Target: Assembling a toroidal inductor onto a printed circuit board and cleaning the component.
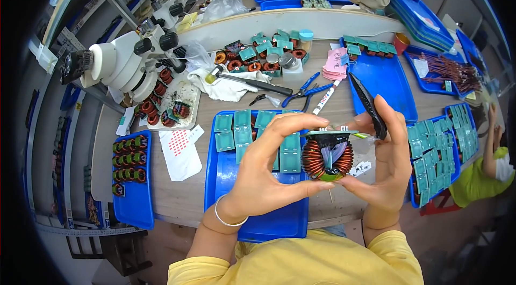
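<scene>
In front of my chest I hold up a toroidal inductor (313,160), copper wire wound on a ring with a green board along its top and short pins above. My left hand (269,177) grips its left side, thumb below and forefinger at the board. On the other side my right hand (388,169) supports it with the thumb under the ring. A long black pointed tool, possibly tweezers (370,105), is also tucked in the right fingers. Behind the left hand, a blue tray (226,169) carries several parts with teal square boards (290,162).
A microscope (110,65) stands left, near coils and a blue tray (134,207). Ahead lie a hammer (252,82), blue-handled pliers (309,91), a marker (327,97) and pink paper (336,63). More blue trays (384,83) stand right. Two other people sit nearby, beyond the partition (258,26) and right.
</scene>
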`<state>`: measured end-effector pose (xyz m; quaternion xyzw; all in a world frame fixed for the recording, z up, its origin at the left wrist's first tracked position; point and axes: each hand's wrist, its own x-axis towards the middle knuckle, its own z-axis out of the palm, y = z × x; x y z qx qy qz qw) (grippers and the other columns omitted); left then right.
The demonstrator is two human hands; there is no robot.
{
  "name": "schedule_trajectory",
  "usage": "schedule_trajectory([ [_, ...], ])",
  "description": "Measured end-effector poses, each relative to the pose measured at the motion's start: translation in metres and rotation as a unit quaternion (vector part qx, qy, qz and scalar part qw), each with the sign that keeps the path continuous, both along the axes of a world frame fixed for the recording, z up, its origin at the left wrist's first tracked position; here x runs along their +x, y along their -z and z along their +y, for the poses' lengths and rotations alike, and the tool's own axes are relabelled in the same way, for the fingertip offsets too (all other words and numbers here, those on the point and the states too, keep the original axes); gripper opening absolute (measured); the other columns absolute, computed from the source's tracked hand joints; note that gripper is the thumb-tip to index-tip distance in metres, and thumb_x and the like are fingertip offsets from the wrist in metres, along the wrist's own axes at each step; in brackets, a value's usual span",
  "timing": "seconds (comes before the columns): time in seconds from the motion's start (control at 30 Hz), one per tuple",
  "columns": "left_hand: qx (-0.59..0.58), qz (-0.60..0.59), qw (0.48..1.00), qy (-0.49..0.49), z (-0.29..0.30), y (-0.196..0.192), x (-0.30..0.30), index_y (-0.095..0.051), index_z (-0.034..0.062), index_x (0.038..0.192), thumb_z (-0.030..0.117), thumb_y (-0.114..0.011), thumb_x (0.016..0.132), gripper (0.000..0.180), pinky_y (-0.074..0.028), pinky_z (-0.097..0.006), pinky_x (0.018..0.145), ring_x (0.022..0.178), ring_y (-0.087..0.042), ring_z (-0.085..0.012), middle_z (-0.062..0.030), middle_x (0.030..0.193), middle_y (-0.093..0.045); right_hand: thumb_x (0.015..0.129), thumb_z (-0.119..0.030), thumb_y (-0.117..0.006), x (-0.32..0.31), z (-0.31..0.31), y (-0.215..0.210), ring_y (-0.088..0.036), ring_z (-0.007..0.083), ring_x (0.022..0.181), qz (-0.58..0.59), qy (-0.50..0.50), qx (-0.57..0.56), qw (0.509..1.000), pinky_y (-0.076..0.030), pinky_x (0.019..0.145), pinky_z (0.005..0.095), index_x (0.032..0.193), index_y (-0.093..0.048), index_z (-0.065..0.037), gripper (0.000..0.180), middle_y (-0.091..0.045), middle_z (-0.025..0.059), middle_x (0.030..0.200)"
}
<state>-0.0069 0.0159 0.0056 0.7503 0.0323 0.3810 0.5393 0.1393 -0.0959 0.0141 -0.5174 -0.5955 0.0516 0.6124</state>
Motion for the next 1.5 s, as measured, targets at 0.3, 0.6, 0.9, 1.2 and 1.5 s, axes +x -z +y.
schedule_trajectory([
  [0.3,-0.070,-0.010,0.998,0.006,-0.0047,0.0003,0.0010,-0.046,-0.0008,0.113,0.005,-0.083,0.053,0.072,-0.039,-0.037,0.095,0.107,-0.052,-0.0242,-0.0143,0.110,-0.052,0.052,-0.008,-0.083,0.0027,-0.0051,-0.0030,-0.057,0.0238,0.097,-0.028,0.013,0.003,1.000,-0.048,0.083,0.0332,0.129,-0.037,0.003,0.090,-0.046,0.0153,0.114],
  [0.6,-0.059,-0.008,0.998,0.036,-0.0037,0.0006,-0.0013,-0.042,-0.0025,0.119,0.004,-0.080,0.061,0.069,-0.036,-0.033,0.099,0.112,-0.048,-0.0204,-0.0122,0.116,-0.049,0.053,-0.010,-0.084,0.0013,-0.0057,-0.0017,-0.057,0.0236,0.096,-0.005,0.006,0.022,1.000,-0.049,0.082,0.0336,0.130,-0.036,0.003,0.092,-0.043,0.0157,0.115],
  [0.9,-0.055,-0.011,0.997,0.050,-0.0039,-0.0012,-0.0001,-0.041,-0.0014,0.118,0.000,-0.077,0.063,0.065,-0.036,-0.034,0.100,0.112,-0.049,-0.0215,-0.0134,0.116,-0.049,0.054,-0.005,-0.082,0.0022,-0.0076,-0.0028,-0.059,0.0240,0.095,-0.053,0.027,0.019,0.998,-0.047,0.083,0.0333,0.130,-0.036,0.002,0.089,-0.044,0.0151,0.114],
  [1.2,-0.081,-0.012,0.994,0.077,-0.0022,0.0009,0.0014,-0.040,-0.0015,0.120,-0.002,-0.075,0.064,0.066,-0.035,-0.034,0.101,0.115,-0.047,-0.0222,-0.0135,0.117,-0.049,0.055,-0.006,-0.083,0.0032,-0.0087,-0.0001,-0.059,0.0236,0.094,-0.061,0.028,0.038,0.997,-0.046,0.084,0.0327,0.131,-0.033,0.003,0.091,-0.042,0.0147,0.114],
  [1.5,-0.132,0.000,0.984,0.119,0.0001,0.0031,0.0058,-0.042,-0.0003,0.120,-0.005,-0.074,0.064,0.065,-0.034,-0.033,0.102,0.118,-0.044,-0.0220,-0.0125,0.122,-0.045,0.049,-0.014,-0.085,0.0016,-0.0063,0.0037,-0.058,0.0243,0.088,-0.052,0.058,0.077,0.994,-0.045,0.081,0.0359,0.134,-0.027,0.005,0.105,-0.050,0.0126,0.104],
])
